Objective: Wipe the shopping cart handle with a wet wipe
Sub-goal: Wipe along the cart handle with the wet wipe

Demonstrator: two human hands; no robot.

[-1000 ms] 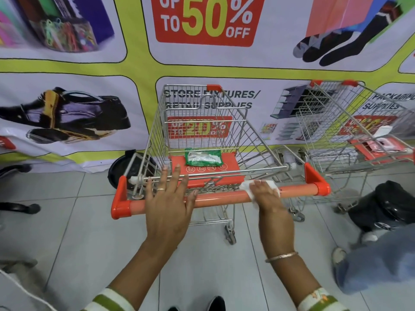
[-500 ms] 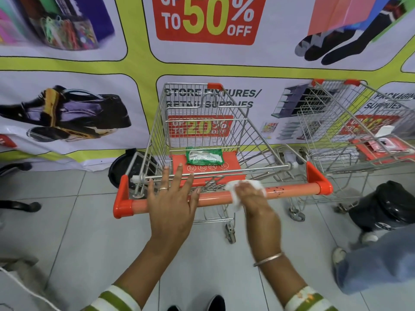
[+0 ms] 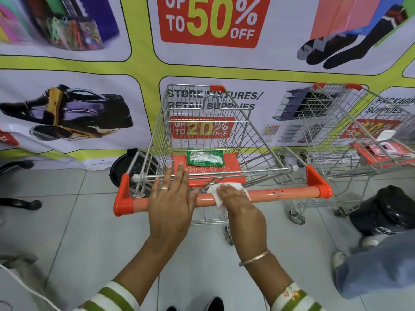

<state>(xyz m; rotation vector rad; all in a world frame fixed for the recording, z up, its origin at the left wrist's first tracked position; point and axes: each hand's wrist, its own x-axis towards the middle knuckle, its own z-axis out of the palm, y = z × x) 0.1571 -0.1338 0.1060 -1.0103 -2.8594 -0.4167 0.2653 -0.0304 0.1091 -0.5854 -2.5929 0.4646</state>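
The right hand (image 3: pixel 238 205) presses a white wet wipe (image 3: pixel 216 194) onto the orange cart handle (image 3: pixel 280 195) near its middle — fingers together, flat over the wipe. The left hand (image 3: pixel 170 205) rests just beside it on the bar, fingers spread. A green wipes packet (image 3: pixel 205 158) lies on the cart's orange seat flap.
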